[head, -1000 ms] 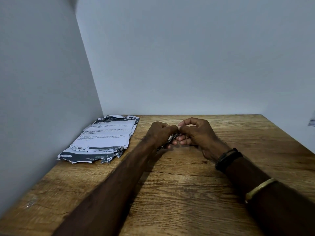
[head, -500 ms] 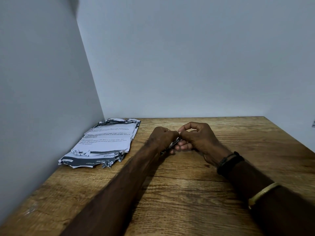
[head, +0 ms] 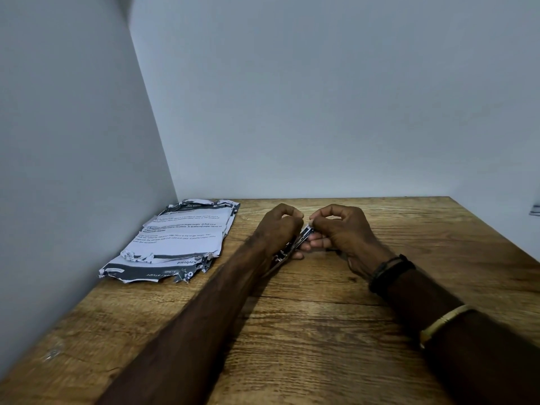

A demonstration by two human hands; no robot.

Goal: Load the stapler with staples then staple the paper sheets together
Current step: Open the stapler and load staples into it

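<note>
Though mostly hidden by both hands, L hand (head: 277,229) & R hand (head: 342,232) grip small metal stapler (head: 295,244).

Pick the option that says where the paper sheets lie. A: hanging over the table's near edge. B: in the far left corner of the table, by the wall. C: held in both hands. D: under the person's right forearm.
B: the paper sheets lie flat on the table beside the left wall, apart from the left hand and the right hand, which hold the stapler.
</note>
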